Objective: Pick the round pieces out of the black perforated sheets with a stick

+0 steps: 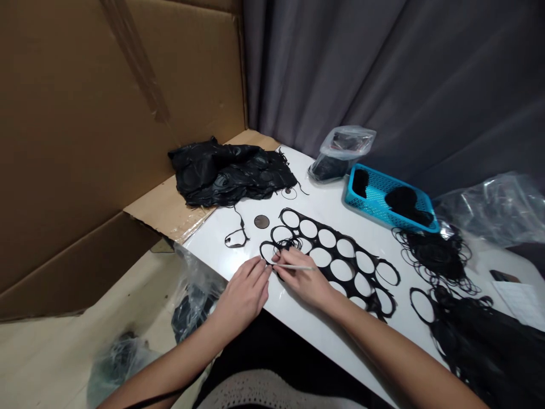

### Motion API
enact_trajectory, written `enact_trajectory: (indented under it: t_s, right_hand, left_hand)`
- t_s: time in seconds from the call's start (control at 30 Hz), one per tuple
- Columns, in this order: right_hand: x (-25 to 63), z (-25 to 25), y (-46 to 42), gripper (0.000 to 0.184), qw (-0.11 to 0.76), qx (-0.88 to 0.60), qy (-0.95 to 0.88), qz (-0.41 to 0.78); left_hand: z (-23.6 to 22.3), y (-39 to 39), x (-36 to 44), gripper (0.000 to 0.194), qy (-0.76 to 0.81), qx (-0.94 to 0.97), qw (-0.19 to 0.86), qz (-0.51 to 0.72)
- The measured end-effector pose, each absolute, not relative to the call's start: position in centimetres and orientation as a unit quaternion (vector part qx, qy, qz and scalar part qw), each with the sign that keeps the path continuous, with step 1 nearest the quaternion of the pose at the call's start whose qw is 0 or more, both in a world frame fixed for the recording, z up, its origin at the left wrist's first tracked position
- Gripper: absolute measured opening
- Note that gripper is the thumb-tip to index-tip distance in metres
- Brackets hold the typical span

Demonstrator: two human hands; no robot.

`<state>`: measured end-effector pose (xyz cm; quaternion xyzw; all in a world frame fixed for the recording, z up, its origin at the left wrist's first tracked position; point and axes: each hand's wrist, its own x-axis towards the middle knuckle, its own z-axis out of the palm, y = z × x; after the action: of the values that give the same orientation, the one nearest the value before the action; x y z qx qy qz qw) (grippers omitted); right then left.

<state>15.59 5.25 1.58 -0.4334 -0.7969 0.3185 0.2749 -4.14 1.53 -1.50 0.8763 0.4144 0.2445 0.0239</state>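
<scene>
A black sheet (336,253) with rows of large round holes lies on the white table. My right hand (304,278) closes round a slim pale stick-like tool (293,267), possibly tweezers, whose tip points left at the sheet's near-left edge. My left hand (244,289) has its fingers bent together, with the fingertips at the rim of the sheet's leftmost ring (264,250); exactly how they grip is hard to see. Thin black loops (290,243) are bunched on the sheet just beyond my right fingers. A dark round disc (261,221) lies flat to the left of the sheet.
A pile of black sheets (230,173) sits at the back left beside a large cardboard box (128,113). A blue basket (389,201) with black pieces and a clear bag (343,150) stand at the back. Black loops (438,255) and more black sheets (485,346) lie right.
</scene>
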Motion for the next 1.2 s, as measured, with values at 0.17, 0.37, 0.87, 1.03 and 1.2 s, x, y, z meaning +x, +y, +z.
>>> enact_trajectory:
  t_s: [0.17,0.37,0.87,1.03,1.2]
  right_hand:
    - [15.4,1.6,5.3,0.015,0.208,-0.354,-0.894,0.179]
    - [20.3,4.5,10.2,0.023,0.403,-0.565,-0.719,0.034]
    - [26.9,14.8,3.3,0.043,0.400,-0.440,-0.450,0.666]
    - [29.2,16.0,1.2,0.044,0.416,-0.427,-0.456,0.661]
    - [32.2,16.9,-0.1,0.043,0.427,-0.423,-0.475,0.643]
  left_hand:
    - [-2.1,1.7,-4.3,0.036,0.398,0.882,0.010,0.250]
    - [-2.0,1.8,-4.7,0.036,0.382,0.888,0.000,0.256]
    - [9.0,8.4,5.4,0.084,0.149,0.757,0.570,0.280]
    - [10.7,10.1,11.1,0.094,0.018,0.663,0.723,0.192]
    - [12.3,11.1,15.2,0.065,0.030,0.652,0.731,0.198]
